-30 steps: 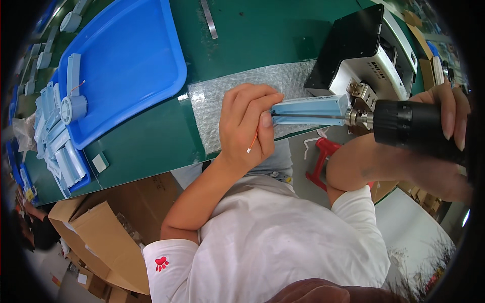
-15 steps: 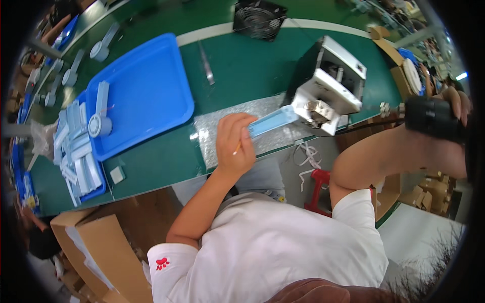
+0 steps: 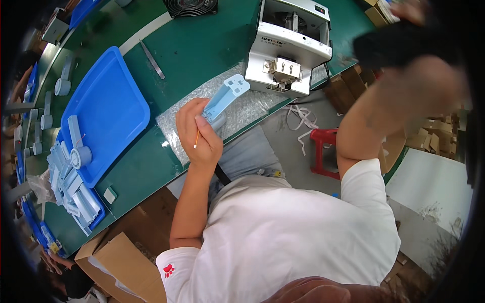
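- Left hand [image 3: 203,142] has a firm-looking pinch on a long light-blue plastic channel-shaped piece [image 3: 226,97], thumb on the near side, fingers curled round the other. So that grip's closed, no gap that I can see.
- Long axis goes from those fingertips up and to the right, far end sticking out free with its flat, holed face showing.
- That end sits right by the boxy white-and-black metal machine [image 3: 258,56]; can't tell if they touch.
- Left hand is clearly the nearer one. The piece is off to the upper right of its fingers, above the silvery crinkled sheet [image 3: 173,120] on the green tabletop [image 3: 135,174].
- Thin orange wire with a tiny white plug [image 3: 195,146] dangles by the thumb.
- Right hand [image 3: 428,76] is way out to the right, well apart from the piece. Looks wrapped around a chunky black tool [image 3: 386,46], but it's too blurry to make out each finger.
- Over left: blue plastic tray [image 3: 110,103] with one light-blue cup-ended part [image 3: 80,156] in it.
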`<state>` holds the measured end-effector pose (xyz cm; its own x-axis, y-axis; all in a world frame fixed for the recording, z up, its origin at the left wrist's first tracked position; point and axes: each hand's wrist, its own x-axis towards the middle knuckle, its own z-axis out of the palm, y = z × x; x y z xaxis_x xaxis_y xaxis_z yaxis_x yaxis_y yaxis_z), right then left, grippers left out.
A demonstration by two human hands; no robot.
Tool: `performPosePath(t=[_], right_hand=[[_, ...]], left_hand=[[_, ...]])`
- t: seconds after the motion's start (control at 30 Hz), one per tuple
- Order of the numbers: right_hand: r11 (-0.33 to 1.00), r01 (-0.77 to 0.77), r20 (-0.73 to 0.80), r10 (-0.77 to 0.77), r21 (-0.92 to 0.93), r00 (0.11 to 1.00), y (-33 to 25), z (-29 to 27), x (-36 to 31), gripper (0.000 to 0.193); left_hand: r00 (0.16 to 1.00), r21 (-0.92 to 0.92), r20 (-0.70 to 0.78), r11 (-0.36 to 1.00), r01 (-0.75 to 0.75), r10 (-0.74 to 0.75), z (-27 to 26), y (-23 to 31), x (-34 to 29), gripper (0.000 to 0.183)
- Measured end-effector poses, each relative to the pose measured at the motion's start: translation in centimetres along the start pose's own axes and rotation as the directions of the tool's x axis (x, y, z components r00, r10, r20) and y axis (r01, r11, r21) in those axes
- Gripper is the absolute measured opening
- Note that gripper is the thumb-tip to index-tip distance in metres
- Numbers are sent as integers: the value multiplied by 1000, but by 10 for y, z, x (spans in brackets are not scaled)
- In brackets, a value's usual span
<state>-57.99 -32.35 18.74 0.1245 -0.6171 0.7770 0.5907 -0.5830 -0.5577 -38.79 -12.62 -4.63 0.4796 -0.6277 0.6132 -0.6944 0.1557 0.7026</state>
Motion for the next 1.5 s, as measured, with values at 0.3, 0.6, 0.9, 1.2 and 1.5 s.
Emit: performPosePath(t=[0.3,0.6,0.9,1.2,1.5], right_hand=[[991,-131,-12,131,-1,991,37,3,-18,64],[982,-133,51,127,133,991,34,22,-48,64],[970,-193,88,181,149,979,58,30,-60,63],[962,-207,100,192,177,976,61,30,-62,62],[955,-211,112,191,209,975,62,31,-67,62]], left_hand=[[999,-16,43,1000,4,-4,0,1,-1,30],[1000,-65,13,998,5,-4,-3,-4,0,22],[1000,-60,27,998,3,-2,-5,-5,-1,28],[999,-50,33,999,10,-8,-5,-6,-1,29],[999,-65,47,998,7,-4,-5,-8,-1,30]])
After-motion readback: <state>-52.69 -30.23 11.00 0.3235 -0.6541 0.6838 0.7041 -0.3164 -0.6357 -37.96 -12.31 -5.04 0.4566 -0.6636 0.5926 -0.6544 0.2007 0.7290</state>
